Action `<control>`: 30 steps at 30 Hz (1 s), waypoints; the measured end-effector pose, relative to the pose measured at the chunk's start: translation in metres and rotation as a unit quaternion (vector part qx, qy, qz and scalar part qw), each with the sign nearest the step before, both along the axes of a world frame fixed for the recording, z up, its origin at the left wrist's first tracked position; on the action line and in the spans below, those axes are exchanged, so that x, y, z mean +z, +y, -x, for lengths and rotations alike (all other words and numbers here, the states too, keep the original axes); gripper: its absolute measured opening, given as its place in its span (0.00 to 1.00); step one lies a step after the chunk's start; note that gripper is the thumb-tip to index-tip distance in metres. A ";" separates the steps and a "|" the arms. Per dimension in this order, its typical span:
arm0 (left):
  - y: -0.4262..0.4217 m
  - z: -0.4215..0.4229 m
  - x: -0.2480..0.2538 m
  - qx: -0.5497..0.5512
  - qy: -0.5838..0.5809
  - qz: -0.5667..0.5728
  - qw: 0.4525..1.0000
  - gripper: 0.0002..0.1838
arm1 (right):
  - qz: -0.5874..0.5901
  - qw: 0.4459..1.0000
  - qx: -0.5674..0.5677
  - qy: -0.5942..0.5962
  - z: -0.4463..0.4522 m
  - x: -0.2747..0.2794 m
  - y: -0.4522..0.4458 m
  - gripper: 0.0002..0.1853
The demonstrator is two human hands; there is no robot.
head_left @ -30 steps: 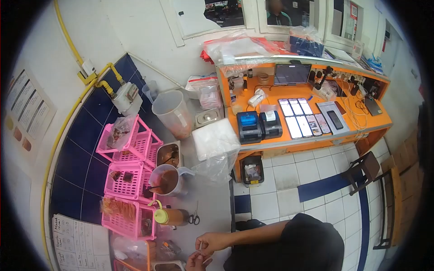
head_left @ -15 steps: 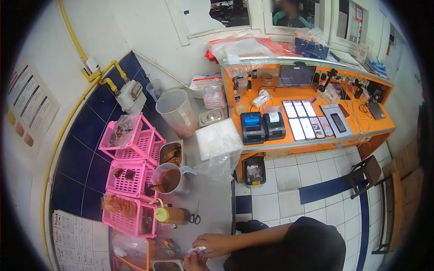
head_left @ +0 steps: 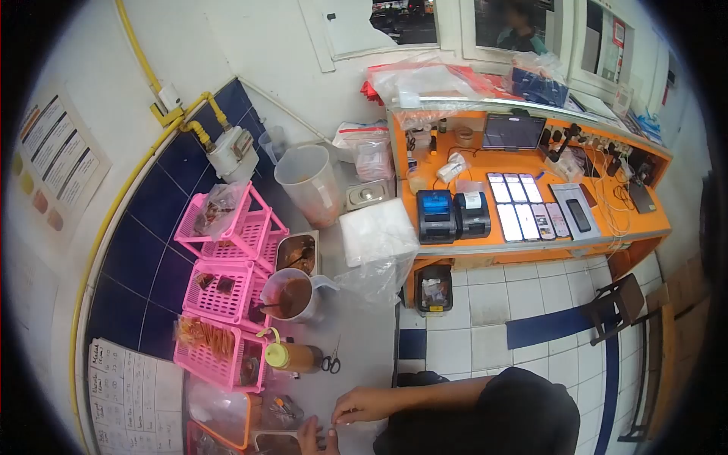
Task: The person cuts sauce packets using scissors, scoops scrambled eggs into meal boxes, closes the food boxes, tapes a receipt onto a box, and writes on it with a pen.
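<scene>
A small white item [head_left: 332, 427] is pinched above a grey counter [head_left: 371, 334] by a nearly closed right hand [head_left: 360, 406], as the left hand [head_left: 317, 440], fingers parted, hovers just beside it, near a yellow-green-capped bottle [head_left: 296, 357] and black-handled scissors [head_left: 331, 364].

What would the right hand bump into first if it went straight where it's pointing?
The right hand would probably bump the left hand first; it looks just ahead, though depth is hard to tell.
</scene>
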State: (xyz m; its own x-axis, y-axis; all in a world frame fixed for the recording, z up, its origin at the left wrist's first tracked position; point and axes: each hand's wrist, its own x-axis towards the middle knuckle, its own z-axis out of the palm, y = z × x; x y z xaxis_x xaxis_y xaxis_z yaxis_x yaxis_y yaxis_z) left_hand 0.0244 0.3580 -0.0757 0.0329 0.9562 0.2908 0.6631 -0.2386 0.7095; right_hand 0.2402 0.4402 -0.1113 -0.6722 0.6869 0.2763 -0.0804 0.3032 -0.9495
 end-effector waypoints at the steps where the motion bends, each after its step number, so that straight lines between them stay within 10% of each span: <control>1: -0.001 0.001 0.000 0.004 -0.008 0.053 0.999 0.17 | 0.019 1.000 0.003 -0.009 0.001 -0.003 0.001 0.14; 9: 0.008 -0.019 0.026 -0.016 0.049 0.115 0.992 0.12 | 0.055 0.997 -0.005 -0.057 -0.005 0.013 0.004 0.13; 19: 0.010 -0.027 0.004 0.067 -0.234 0.222 0.944 0.12 | 0.097 0.994 -0.022 -0.047 -0.001 -0.013 0.008 0.19; 30: 0.004 -0.011 0.001 0.022 -0.280 0.270 0.921 0.15 | 0.072 0.994 0.003 -0.087 0.003 0.023 0.024 0.23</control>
